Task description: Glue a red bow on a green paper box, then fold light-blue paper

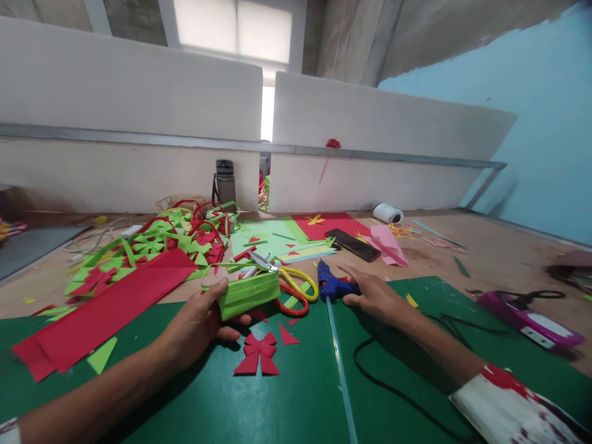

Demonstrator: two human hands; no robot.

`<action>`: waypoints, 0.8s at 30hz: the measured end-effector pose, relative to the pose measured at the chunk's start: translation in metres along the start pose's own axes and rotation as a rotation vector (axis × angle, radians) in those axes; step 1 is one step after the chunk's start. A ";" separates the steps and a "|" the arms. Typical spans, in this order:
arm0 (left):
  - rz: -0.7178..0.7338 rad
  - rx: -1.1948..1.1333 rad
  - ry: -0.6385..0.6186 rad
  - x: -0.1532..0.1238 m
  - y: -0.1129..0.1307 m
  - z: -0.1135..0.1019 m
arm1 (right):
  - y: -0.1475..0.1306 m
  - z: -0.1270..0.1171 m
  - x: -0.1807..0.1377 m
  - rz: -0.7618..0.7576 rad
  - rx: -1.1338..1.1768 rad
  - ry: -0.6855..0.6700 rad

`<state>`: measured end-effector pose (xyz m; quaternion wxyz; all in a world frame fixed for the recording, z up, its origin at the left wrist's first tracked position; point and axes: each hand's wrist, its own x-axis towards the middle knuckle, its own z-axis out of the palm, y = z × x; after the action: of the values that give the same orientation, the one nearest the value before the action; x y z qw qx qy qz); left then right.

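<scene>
My left hand [206,317] grips a light green folded paper piece [250,295], shaped like a small bag, thumb on the near side and fingers below. My right hand [370,295] has its fingers round the handle of a blue glue gun [329,282], whose nozzle points away from me. A long clear glue stick [341,370] runs from the gun's rear toward me. Between the hands are scissors [300,288] with yellow and red handles, partly behind the green paper. Nearer me lies a red paper bow [258,354], beside a red paper scrap [288,335].
A green mat [296,407] covers the near table. Red paper strips [111,308] and a pile of green and red paper pieces [152,243] lie left. Farther back are a phone [352,244], a bottle [226,182] and a white roll [387,213]. A purple power strip [531,320] with a black cable sits right.
</scene>
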<state>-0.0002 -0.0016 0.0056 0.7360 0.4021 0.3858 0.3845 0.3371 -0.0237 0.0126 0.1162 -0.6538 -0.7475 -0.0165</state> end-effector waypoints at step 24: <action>0.170 -0.115 0.027 0.003 -0.007 -0.004 | -0.147 0.006 0.010 -0.059 0.467 -0.467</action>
<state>-0.0010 -0.0005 -0.0030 0.7171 0.3854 0.3375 0.4725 0.1903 -0.0341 0.0272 0.0879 -0.5737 -0.7560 0.3025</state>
